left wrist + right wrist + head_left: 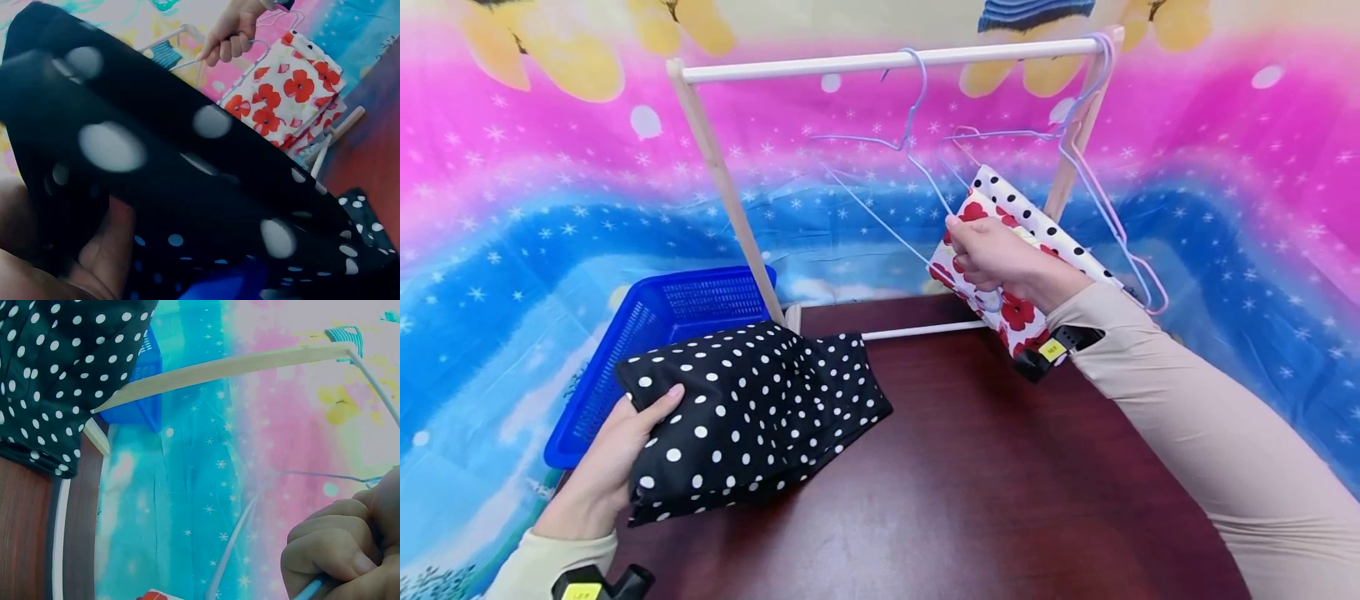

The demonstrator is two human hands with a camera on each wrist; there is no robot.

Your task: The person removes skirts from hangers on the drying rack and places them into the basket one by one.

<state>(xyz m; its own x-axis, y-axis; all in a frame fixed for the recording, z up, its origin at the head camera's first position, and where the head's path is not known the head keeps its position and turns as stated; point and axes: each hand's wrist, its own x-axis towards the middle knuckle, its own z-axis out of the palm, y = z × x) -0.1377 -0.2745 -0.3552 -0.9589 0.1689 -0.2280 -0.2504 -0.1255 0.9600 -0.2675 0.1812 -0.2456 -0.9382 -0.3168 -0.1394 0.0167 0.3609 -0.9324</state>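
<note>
My left hand (597, 467) holds a folded black cloth with white polka dots (737, 417), thumb on top and the other fingers hidden beneath. The cloth's far end reaches over the table near the rack's left foot. My right hand (1000, 258) grips the sloping side wire of a light-blue hanger (912, 117), whose hook is over the rack's rail. In the right wrist view, curled fingers (331, 544) close round the wire (309, 589). Just behind that hand hang a white cloth with red flowers (1018, 312) and a white cloth with black dots (1033, 215).
A wooden rack (730, 183) with a white top rail (820, 64) stands at the back of the dark red table (925, 467). More hangers (1101, 196) crowd its right end. The blue basket (602, 375) sits at left, partly behind the black cloth. Patterned fabric surrounds everything.
</note>
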